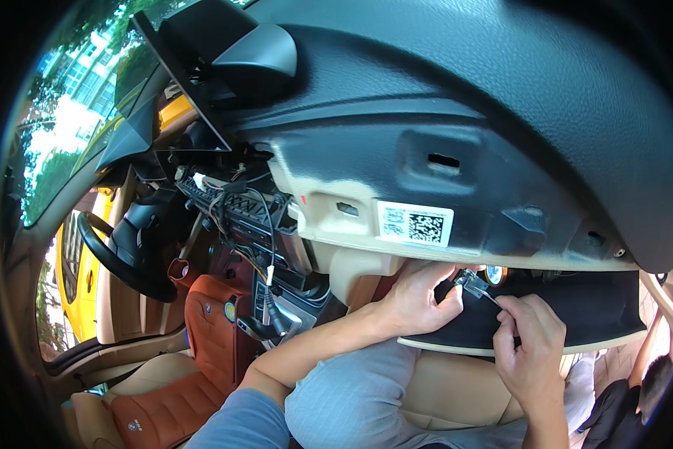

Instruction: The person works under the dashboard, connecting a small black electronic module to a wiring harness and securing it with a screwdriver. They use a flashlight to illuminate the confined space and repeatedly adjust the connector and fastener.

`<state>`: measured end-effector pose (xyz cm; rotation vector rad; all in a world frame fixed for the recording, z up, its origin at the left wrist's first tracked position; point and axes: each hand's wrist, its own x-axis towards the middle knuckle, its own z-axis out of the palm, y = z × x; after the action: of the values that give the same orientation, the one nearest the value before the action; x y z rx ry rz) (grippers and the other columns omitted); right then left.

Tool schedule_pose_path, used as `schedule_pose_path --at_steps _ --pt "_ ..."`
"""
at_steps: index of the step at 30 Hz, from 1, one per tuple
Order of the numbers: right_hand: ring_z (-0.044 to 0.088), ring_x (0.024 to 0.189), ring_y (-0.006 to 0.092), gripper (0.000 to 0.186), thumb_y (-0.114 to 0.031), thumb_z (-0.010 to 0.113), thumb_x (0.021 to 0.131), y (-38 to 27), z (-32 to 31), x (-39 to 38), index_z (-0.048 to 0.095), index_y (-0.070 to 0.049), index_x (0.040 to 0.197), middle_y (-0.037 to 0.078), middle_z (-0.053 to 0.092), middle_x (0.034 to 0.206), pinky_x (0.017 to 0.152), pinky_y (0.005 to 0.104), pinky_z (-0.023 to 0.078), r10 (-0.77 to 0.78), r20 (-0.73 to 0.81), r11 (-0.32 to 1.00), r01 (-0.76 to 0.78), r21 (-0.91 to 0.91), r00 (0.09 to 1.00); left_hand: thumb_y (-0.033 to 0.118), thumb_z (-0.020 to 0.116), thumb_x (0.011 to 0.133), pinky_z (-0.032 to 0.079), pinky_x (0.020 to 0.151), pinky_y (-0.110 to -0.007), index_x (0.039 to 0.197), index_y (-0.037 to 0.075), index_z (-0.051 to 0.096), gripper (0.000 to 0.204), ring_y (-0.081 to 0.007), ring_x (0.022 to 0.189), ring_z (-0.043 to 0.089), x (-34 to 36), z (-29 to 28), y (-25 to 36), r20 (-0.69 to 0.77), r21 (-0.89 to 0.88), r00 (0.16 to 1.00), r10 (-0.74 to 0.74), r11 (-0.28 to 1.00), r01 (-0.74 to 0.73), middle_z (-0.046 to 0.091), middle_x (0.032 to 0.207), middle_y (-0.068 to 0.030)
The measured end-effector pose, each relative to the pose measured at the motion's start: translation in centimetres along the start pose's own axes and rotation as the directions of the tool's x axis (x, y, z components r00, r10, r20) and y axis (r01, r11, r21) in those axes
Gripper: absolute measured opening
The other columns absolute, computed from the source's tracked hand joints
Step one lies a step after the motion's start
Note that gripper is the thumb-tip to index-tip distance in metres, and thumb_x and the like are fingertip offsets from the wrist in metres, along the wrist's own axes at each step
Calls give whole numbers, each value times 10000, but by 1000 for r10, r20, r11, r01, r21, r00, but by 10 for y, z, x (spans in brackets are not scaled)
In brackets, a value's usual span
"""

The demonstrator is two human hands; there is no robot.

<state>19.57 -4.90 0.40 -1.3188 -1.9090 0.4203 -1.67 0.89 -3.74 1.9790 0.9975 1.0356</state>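
Note:
My left hand (424, 299) pinches a small dark part with a metallic, see-through piece (471, 282), just under the lower edge of the dashboard. Its exact kind is too small to tell. In my right hand (531, 340) is a thin metal rod-like tool (491, 298), its tip close to the small part; whether they touch I cannot tell. The fingers cover the tool's other end. Right beside the small part shines a round lamp (494, 275). Both hands are over the lowered glove box (583, 307), which has a black lining and a cream edge.
The dashboard panel (336, 150) has bare slots and a white label (415, 223). To the left, the opened centre console shows loose wiring (228, 213) and a hanging cable plug (276, 318). A steering wheel (116, 262) and an orange-brown seat (175, 389) lie beyond. Another person (651, 389) is at lower right.

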Motion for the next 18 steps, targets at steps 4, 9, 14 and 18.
schedule_pose_path --at_steps 4,9,14,18 --pt "620 654 277 151 -31 749 816 2 1 13 735 -20 966 98 600 769 563 393 492 -17 44 995 21 -101 999 143 702 858 516 762 -382 1047 20 614 242 -303 822 619 0 -2 4 36 51 997 -65 997 63 621 906 -154" --pt "612 651 241 141 -52 766 809 14 14 9 753 -59 950 60 557 738 553 361 503 -77 -35 984 71 -161 996 107 665 812 509 797 -337 1205 20 679 403 -201 872 599 -2 -2 -4 77 63 995 -57 997 52 660 971 -104" --pt "595 645 218 202 -50 774 761 18 18 3 761 -57 962 41 555 759 542 348 496 -96 -97 979 76 -192 991 -25 590 760 455 875 -277 1215 -28 658 460 -138 963 569 -2 -5 -6 124 -12 988 -93 995 95 687 1209 -113" --pt "578 631 202 225 -69 771 741 16 18 3 766 -48 965 36 531 758 520 335 477 -112 -88 969 89 -230 990 -71 571 783 441 924 -264 1259 -47 619 479 -136 1018 566 -3 -6 -5 167 -6 980 -113 993 115 646 1259 -127"
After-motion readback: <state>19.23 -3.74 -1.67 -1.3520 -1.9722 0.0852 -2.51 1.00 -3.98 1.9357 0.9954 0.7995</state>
